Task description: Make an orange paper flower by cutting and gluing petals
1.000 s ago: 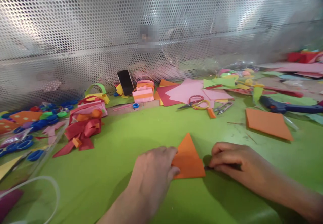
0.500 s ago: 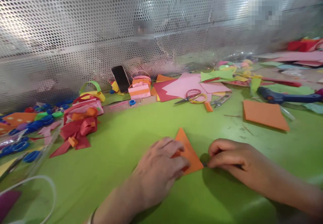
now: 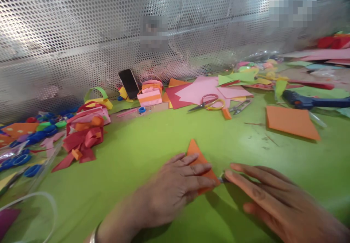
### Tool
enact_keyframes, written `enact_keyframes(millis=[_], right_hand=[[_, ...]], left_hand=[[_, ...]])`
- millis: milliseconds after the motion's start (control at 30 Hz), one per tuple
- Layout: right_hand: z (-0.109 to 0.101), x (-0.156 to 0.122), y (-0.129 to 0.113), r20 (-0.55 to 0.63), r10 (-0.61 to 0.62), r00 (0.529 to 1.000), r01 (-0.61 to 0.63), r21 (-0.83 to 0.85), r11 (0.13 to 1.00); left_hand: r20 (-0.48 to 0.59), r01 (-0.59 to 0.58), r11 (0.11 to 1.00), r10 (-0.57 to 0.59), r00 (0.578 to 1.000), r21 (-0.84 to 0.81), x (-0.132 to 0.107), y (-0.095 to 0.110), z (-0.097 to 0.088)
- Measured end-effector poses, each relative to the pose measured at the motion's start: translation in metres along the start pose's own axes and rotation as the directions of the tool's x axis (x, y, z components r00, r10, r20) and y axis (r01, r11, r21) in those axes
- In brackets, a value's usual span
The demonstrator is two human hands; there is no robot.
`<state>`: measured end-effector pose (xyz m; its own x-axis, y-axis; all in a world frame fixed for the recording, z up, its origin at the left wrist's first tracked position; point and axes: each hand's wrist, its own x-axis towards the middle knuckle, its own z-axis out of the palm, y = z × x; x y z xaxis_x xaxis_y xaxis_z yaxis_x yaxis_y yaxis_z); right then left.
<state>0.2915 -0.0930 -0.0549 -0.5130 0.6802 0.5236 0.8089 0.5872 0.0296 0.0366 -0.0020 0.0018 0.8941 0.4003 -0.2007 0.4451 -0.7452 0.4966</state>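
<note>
My left hand (image 3: pixel 177 184) lies flat with fingers spread over an orange paper triangle (image 3: pixel 193 149), pressing it against the green tabletop. The triangle's top point and right corner show, while its left part is under my fingers. Just off the right corner is a small dark, partly shiny object (image 3: pixel 222 179), too small to make out. The index fingertip of my right hand (image 3: pixel 276 199) is right beside this object, perhaps touching it. That hand is open, its fingers stretched out and apart, thumb below.
Scissors (image 3: pixel 209 103) and small thread snips (image 3: pixel 240 106) lie behind my hands, by pink paper sheets (image 3: pixel 201 89). An orange folded paper (image 3: pixel 292 122) and a blue glue gun (image 3: pixel 314 100) are at right. A phone (image 3: pixel 129 83) leans on the perforated metal panel (image 3: pixel 104 24). Red paper pieces (image 3: pixel 84 141) lie left.
My right hand has opened from a pinch beside the triangle's corner and its fingers have spread. My left fingers have stretched out further over the triangle. The view has shifted slightly.
</note>
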Motion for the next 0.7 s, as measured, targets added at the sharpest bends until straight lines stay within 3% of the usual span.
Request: enact_keyframes(millis=[100, 267, 433, 700], right_hand=[[0.005, -0.012, -0.007, 0.015, -0.024, 1.000, 0.025, -0.063, 0.998], [0.010, -0.018, -0.014, -0.026, -0.079, 0.997, 0.079, -0.024, 0.997], [0.006, -0.012, -0.014, -0.020, -0.117, 0.993, 0.116, -0.058, 0.992], [-0.007, 0.004, -0.018, 0.051, -0.079, 0.996, 0.080, -0.036, 0.996]], left_hand=[[-0.005, -0.026, 0.999, 0.027, 1.000, 0.035, -0.001, -0.002, 0.001], [-0.023, -0.055, 0.992, 0.058, 0.998, 0.113, -0.002, -0.003, 0.002], [0.006, -0.065, 0.988, 0.065, 0.998, 0.140, -0.002, -0.003, 0.000], [0.055, -0.045, 0.991, 0.038, 0.998, 0.127, -0.001, -0.001, -0.003]])
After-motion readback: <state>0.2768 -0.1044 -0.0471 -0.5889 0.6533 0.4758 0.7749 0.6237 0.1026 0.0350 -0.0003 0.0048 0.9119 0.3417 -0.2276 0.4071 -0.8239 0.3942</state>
